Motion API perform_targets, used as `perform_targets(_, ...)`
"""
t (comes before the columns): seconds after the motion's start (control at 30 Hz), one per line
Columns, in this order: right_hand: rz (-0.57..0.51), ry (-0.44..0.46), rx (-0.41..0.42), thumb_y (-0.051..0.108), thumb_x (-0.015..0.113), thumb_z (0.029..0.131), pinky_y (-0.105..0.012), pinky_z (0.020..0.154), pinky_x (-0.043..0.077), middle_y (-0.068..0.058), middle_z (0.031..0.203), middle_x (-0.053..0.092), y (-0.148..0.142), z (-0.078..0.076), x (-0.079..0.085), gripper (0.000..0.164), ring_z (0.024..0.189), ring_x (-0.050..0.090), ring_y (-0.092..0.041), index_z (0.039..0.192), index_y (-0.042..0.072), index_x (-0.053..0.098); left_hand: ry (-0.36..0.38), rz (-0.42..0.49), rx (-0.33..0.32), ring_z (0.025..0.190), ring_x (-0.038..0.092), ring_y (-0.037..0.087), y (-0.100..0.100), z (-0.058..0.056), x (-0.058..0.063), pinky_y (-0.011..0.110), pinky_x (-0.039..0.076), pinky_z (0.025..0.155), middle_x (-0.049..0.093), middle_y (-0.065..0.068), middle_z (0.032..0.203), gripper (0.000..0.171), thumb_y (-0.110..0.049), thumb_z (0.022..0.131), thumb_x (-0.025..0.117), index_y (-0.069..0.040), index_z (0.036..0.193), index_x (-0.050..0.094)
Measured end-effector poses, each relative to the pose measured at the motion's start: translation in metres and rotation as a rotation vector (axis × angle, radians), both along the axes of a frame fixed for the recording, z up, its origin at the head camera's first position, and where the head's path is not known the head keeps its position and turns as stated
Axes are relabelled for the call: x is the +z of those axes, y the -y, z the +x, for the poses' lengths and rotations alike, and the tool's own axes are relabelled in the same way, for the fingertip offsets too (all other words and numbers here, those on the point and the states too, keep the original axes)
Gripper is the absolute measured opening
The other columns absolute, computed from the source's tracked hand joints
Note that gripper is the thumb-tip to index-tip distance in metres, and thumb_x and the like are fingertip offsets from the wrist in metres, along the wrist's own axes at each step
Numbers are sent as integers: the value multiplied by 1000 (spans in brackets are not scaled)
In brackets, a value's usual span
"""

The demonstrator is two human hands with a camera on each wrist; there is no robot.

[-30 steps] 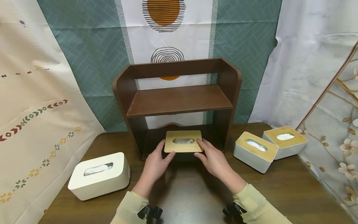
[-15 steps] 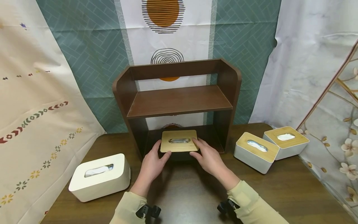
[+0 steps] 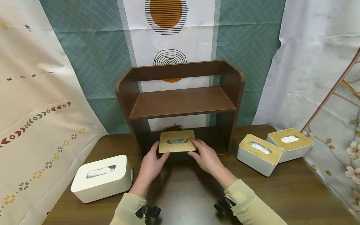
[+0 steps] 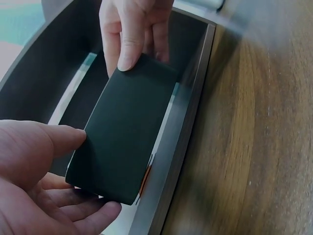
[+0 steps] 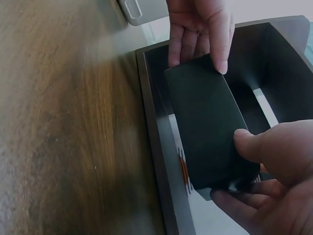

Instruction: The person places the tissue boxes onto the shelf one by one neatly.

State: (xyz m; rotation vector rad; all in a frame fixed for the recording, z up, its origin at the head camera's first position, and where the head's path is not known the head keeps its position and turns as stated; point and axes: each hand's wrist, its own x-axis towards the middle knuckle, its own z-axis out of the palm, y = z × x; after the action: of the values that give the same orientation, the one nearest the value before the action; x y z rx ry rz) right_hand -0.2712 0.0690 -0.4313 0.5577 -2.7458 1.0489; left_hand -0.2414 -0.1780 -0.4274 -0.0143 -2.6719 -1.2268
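A tissue box (image 3: 177, 147) with a pale wooden lid and dark sides is in the lower compartment of the brown shelf (image 3: 182, 101), towards its left. My left hand (image 3: 152, 164) grips the left end, thumb at the near top edge. At the opposite end my right hand (image 3: 206, 156) holds it, with fingers along the side and thumb in front. The left wrist view shows the dark front of the tissue box (image 4: 122, 132) between both hands. In the right wrist view, the right thumb (image 5: 249, 145) presses on the dark front near its lid edge.
On the left of the table (image 3: 185, 193) stands a white tissue box (image 3: 104, 186). Two grey tissue boxes with wooden lids, a nearer one (image 3: 257, 161) and a farther one (image 3: 298, 150), stand close together at the right. Patterned cloths (image 3: 107, 68) hang behind the shelf.
Both hands have shifted the dark-sided tissue box leftward within the lower compartment, keeping their grip. The other tissue boxes stay where they were; the head view has shifted slightly.
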Motion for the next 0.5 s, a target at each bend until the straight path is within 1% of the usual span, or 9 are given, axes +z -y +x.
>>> perform_targets(0.07, -6, 3, 4, 27, 75, 108, -64, 117, 45, -25, 168, 47, 3, -1, 0, 64, 150, 51, -45, 165, 10, 52, 3, 23, 13, 139, 61, 48, 2, 0, -2, 65, 48, 113, 53, 29, 161, 76, -31, 108, 73, 0, 168, 39)
perform_targets(0.17, -10, 4, 5, 27, 75, 108, -65, 116, 45, -24, 168, 46, 7, -2, -1, 64, 150, 51, -45, 165, 11, 52, 8, 71, 26, 139, 61, 46, 5, 0, -5, 63, 50, 112, 53, 27, 162, 77, -32, 108, 73, -1, 169, 38)
perform_targets(0.3, -15, 13, 3, 29, 74, 108, -65, 117, 45, -23, 170, 45, 11, -3, 0, 64, 151, 50, -44, 166, 13, 52, 5, 154, 29, 146, 56, 45, 7, 2, -9, 59, 49, 115, 51, 25, 164, 76, -30, 107, 74, 1, 167, 39)
perform_targets(0.37, -19, 8, 9, 29, 74, 108, -65, 116, 45, -23, 170, 45, 13, -4, 0, 64, 150, 51, -44, 166, 14, 52, -1, 181, 36, 147, 55, 45, 8, 3, -10, 58, 49, 115, 51, 26, 164, 74, -28, 108, 74, 2, 166, 40)
perform_targets(0.5, -25, -1, 12, 28, 74, 109, -65, 115, 46, -22, 169, 46, 19, -5, 1, 62, 149, 52, -43, 165, 13, 53, -14, 199, 56, 145, 57, 44, 12, 3, -10, 57, 50, 114, 53, 26, 162, 72, -26, 107, 75, 2, 165, 42)
